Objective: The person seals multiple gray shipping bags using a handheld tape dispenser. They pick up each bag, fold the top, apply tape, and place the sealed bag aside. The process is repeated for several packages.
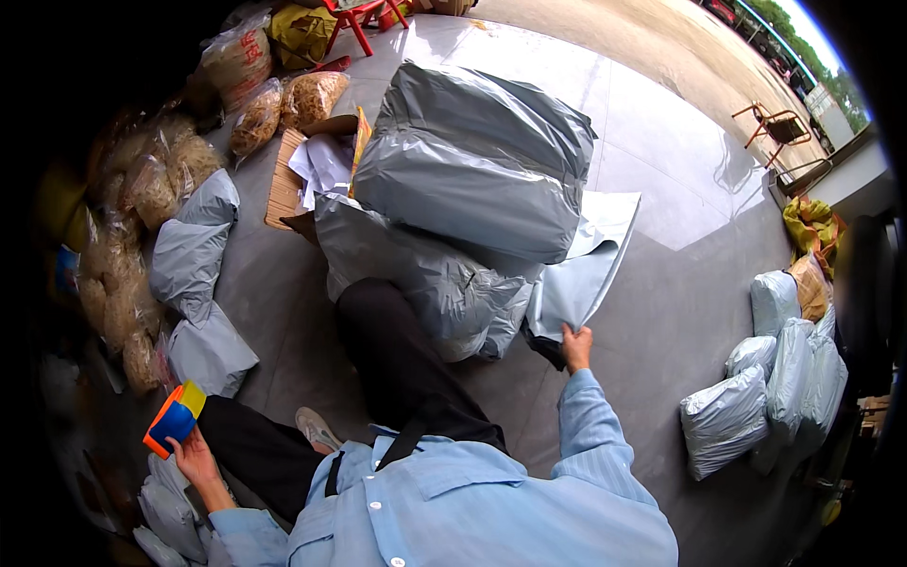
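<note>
At the lower left, my left hand [192,452] grips an orange, blue and yellow object [175,416], apparently a tape dispenser, beside my leg. My right hand [576,345] pinches the lower edge of a pale grey plastic mailer [581,260], dark underneath, which hangs beside two large stacked grey packages. The upper package [472,156] is bulky and creased; the lower one [406,255] lies partly under it, near my knee. An open cardboard box [282,184] with white paper [321,165] inside stands at their left.
Clear bags of light brown stuff [142,265] and grey parcels [203,345] line the left. More parcels [723,416] and a yellow sack [808,227] sit at the right. A red stool [354,19] is at the back; a metal chair [784,123] stands outside at the upper right.
</note>
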`<control>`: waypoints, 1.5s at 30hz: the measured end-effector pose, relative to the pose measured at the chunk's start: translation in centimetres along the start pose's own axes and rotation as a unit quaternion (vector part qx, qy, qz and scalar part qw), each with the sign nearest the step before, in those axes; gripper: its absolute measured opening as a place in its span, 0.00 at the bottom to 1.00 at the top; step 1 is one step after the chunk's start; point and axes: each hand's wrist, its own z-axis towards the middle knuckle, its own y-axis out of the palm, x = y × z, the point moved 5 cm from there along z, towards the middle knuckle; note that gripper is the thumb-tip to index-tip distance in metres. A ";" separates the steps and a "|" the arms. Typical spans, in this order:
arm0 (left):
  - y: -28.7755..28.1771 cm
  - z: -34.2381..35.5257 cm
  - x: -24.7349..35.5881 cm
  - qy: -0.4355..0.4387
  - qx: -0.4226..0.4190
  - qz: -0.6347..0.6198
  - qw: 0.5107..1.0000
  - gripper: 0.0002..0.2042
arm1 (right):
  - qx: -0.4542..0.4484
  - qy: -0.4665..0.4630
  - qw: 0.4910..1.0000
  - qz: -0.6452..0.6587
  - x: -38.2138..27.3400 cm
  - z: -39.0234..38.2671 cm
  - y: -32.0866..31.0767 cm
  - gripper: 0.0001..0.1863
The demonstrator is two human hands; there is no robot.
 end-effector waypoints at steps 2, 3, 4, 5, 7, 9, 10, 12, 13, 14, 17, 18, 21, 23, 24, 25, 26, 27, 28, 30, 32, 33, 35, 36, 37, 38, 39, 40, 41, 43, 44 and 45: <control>-0.3 -0.3 0.0 -0.010 -0.027 0.005 1.000 0.22 | -0.020 -0.004 0.995 0.097 -2.6 2.0 -3.1 0.19; -0.7 -0.1 0.2 -0.011 -0.027 -0.001 1.000 0.22 | -0.042 -0.024 0.990 0.135 -3.1 3.8 -4.5 0.19; -1.3 0.1 0.3 -0.011 -0.026 -0.008 1.000 0.22 | -0.014 -0.063 0.992 0.112 -4.6 5.4 -6.2 0.18; -1.8 0.1 0.3 -0.014 -0.024 -0.014 1.000 0.22 | 0.014 -0.101 0.991 0.087 -6.9 6.4 -7.9 0.18; -1.5 -0.2 0.0 -0.017 -0.058 -0.017 0.998 0.22 | -0.004 -0.111 0.984 0.138 -14.8 5.9 -10.9 0.14; -0.7 0.2 -0.6 -0.020 -0.077 -0.028 0.996 0.22 | -0.066 -0.050 0.966 0.244 -18.0 7.1 -13.3 0.10; -0.5 0.0 -0.7 -0.017 -0.073 -0.036 0.997 0.21 | -0.065 -0.077 0.967 0.235 -20.9 6.5 -14.8 0.09; -1.5 -0.5 -0.5 -0.006 -0.056 -0.045 0.997 0.21 | -0.044 -0.148 0.951 0.269 -26.7 4.5 -17.9 0.08; -2.6 -0.6 -0.3 0.002 -0.044 -0.047 0.998 0.22 | -0.026 -0.191 0.930 0.313 -29.1 3.6 -19.1 0.10; -3.5 -0.7 0.3 0.013 -0.033 -0.046 0.998 0.22 | 0.051 -0.256 0.922 0.286 -31.1 2.7 -20.7 0.11; -1.6 -1.1 -0.6 0.036 0.017 -0.067 0.997 0.21 | 0.108 -0.336 0.898 0.262 -36.0 1.3 -23.3 0.11; -1.0 -0.7 -0.7 0.033 0.029 -0.056 0.997 0.20 | 0.113 -0.345 0.895 0.260 -37.1 1.2 -24.0 0.11; 1.8 0.5 -2.5 0.007 0.050 -0.068 0.996 0.20 | 0.132 -0.370 0.886 0.245 -40.4 0.5 -25.4 0.11; 6.3 0.1 -2.5 0.012 0.026 -0.048 0.998 0.23 | 0.129 -0.386 0.880 0.244 -42.7 0.3 -25.0 0.11; 7.9 -0.2 -2.0 0.017 0.018 -0.049 0.999 0.23 | 0.120 -0.392 0.876 0.252 -43.5 0.4 -24.5 0.11; 8.4 -0.4 -1.6 0.022 0.015 -0.046 0.999 0.23 | 0.109 -0.401 0.873 0.256 -44.7 0.2 -23.6 0.11; 9.0 -0.5 -1.2 0.030 0.028 -0.049 0.998 0.23 | 0.097 -0.412 0.869 0.256 -46.2 0.1 -22.9 0.11; 9.7 -0.6 -0.8 0.038 0.040 -0.051 0.997 0.23 | 0.086 -0.421 0.866 0.257 -47.7 -0.2 -22.0 0.11; 9.1 -0.2 -0.4 0.051 0.060 -0.060 0.995 0.22 | 0.077 -0.438 0.860 0.252 -49.8 -1.2 -21.4 0.11; 9.9 -0.1 0.8 0.081 0.092 -0.069 0.990 0.20 | 0.051 -0.458 0.849 0.258 -52.6 -2.0 -19.3 0.12; 9.7 0.5 1.2 0.090 0.097 -0.075 0.988 0.19 | 0.031 -0.489 0.833 0.258 -56.0 -3.9 -17.6 0.12; 9.3 0.9 1.4 0.089 0.108 -0.081 0.987 0.19 | 0.016 -0.504 0.824 0.259 -57.7 -5.0 -16.4 0.12; 6.4 2.6 1.5 0.094 0.105 -0.082 0.987 0.20 | -0.014 -0.532 0.805 0.261 -61.2 -7.6 -13.9 0.12; 5.1 2.5 1.8 0.102 0.130 -0.072 0.984 0.20 | -0.039 -0.544 0.795 0.265 -63.0 -8.7 -11.8 0.12; 4.4 2.8 2.0 0.108 0.152 -0.065 0.980 0.20 | -0.057 -0.556 0.785 0.269 -64.9 -10.0 -9.9 0.12; 3.8 3.4 1.8 0.102 0.158 -0.068 0.980 0.20 | -0.067 -0.569 0.775 0.267 -66.5 -11.9 -8.8 0.12; 3.1 4.0 1.5 0.096 0.163 -0.072 0.979 0.20 | -0.078 -0.583 0.764 0.266 -68.2 -13.8 -7.8 0.12; 2.3 3.6 1.8 0.103 0.189 -0.064 0.974 0.20 | -0.103 -0.590 0.753 0.273 -69.6 -14.6 -5.2 0.13; 1.5 4.1 1.2 0.096 0.200 -0.064 0.973 0.20 | -0.110 -0.603 0.744 0.267 -71.1 -16.7 -4.3 0.13; 0.0 4.6 -0.1 0.053 0.257 -0.068 0.963 0.20 | -0.129 -0.630 0.723 0.253 -73.9 -20.5 -1.7 0.13; -0.7 3.8 0.1 0.049 0.273 -0.063 0.959 0.20 | -0.156 -0.634 0.712 0.257 -75.1 -21.7 1.2 0.13; -1.4 3.1 0.3 0.045 0.288 -0.058 0.955 0.20 | -0.184 -0.638 0.700 0.260 -76.0 -23.0 4.1 0.13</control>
